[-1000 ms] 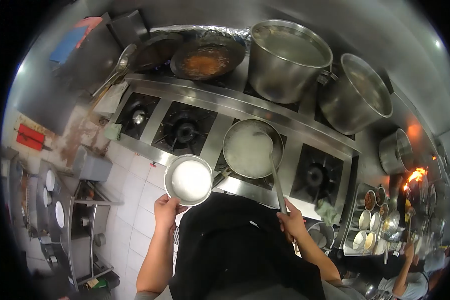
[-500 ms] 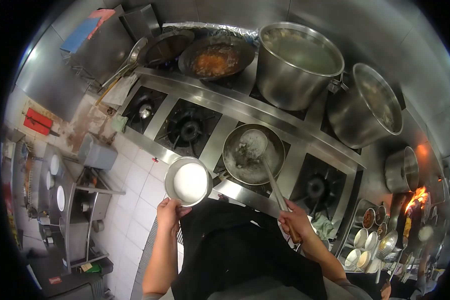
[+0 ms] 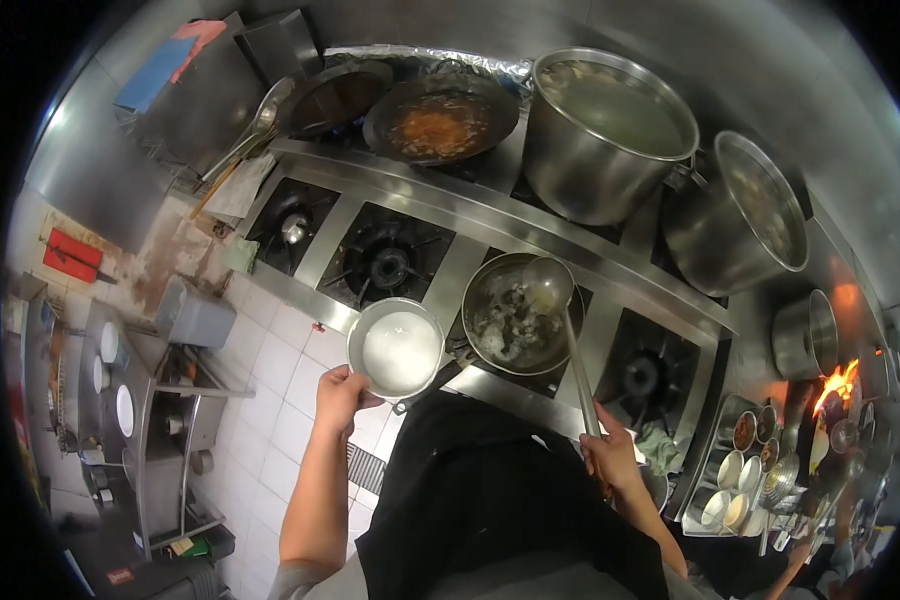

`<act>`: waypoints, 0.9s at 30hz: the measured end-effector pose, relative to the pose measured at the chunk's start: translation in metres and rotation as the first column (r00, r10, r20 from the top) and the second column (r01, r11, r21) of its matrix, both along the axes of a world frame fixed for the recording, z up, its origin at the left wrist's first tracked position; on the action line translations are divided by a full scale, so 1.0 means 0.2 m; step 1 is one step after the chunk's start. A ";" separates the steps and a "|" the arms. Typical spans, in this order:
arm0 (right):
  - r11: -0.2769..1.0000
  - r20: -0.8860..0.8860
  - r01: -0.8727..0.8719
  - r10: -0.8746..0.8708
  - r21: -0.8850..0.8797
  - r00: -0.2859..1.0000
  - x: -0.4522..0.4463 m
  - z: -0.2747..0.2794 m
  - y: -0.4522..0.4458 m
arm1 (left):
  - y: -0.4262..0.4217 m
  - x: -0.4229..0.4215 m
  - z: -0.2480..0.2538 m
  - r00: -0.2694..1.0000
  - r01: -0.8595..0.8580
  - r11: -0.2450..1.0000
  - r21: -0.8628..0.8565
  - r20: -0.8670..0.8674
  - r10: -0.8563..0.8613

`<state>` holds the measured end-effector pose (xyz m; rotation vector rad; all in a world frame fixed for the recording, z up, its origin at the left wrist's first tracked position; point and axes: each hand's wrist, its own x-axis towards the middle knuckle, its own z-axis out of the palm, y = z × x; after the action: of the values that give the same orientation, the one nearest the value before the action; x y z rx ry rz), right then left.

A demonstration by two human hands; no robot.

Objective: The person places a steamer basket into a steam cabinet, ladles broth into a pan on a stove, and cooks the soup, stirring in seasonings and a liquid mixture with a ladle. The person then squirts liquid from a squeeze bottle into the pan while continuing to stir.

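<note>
A round metal pot (image 3: 353, 343) with white liquid in it is held by my left hand (image 3: 343, 397), closed at its near left rim. The pot is level, just left of the pan (image 3: 488, 275) on the front burner. My right hand (image 3: 611, 458) is wrapped round the lower handle of a long metal ladle (image 3: 575, 360). The ladle's bowl (image 3: 547, 284) is over the pan's far right part, and I cannot tell whether it touches the rim. Whitish, clumpy wet matter (image 3: 510, 330) lies on the pan's dark bottom.
Bare burners (image 3: 387, 265) flank the pan. Behind stand a wok (image 3: 505, 100) with orange-brown liquid and two tall stockpots (image 3: 595, 165) of broth. An open flame (image 3: 838, 388) burns at the right, near several small containers (image 3: 730, 468). A green cloth (image 3: 660, 447) lies by my right hand.
The ladle's bowl has moved from the pan's middle to its far right side. The pot has come slightly right and up. More of the pan's dark bottom shows. The whole view has shifted a little.
</note>
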<state>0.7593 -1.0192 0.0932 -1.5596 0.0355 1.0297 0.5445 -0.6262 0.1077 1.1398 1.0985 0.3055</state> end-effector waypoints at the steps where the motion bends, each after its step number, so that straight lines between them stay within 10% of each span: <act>1: 1.000 0.000 0.009 -0.009 0.001 1.000 -0.02 -0.01 -0.01 | 0.03 -0.01 -0.04 1.000 0.009 0.999 -0.036 0.026 -0.008; 5: 0.998 0.061 0.036 -0.033 -0.055 0.998 -0.10 -0.02 0.00 | 0.08 -0.01 -0.17 0.990 0.041 0.988 -0.152 0.140 -0.020; 10: 0.927 0.339 -0.035 0.172 -0.374 0.925 -0.16 -0.06 0.00 | 0.08 0.12 -0.16 0.971 0.195 0.972 0.134 0.111 -0.210; 12: 0.887 0.745 0.037 0.362 -0.460 0.560 -0.18 -0.32 -0.08 | 0.13 0.17 -0.15 0.968 0.227 0.966 0.123 0.084 -0.238; 16: 0.906 0.693 -0.003 0.327 -0.424 0.642 -0.22 -0.33 -0.08 | 0.17 0.23 -0.12 0.967 0.253 0.967 0.021 0.015 -0.253; 18: 0.978 0.133 -0.129 0.151 -0.164 0.980 -0.21 -0.18 -0.03 | 0.16 0.25 -0.12 0.963 0.268 0.963 0.004 0.014 -0.268; 25: 0.981 -0.576 0.150 -0.053 0.120 0.815 -0.16 -0.15 -0.02 | 0.16 0.23 -0.14 0.974 0.223 0.973 -0.054 0.044 -0.221; 27: 0.979 -0.511 0.147 -0.056 0.140 0.858 -0.17 -0.05 0.06 | 0.16 0.22 -0.14 0.980 0.196 0.978 -0.065 0.061 -0.192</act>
<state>0.7253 -1.0080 0.0838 -1.0812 0.3793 1.2970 0.5888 -0.5938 0.0804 1.1591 0.9351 0.1428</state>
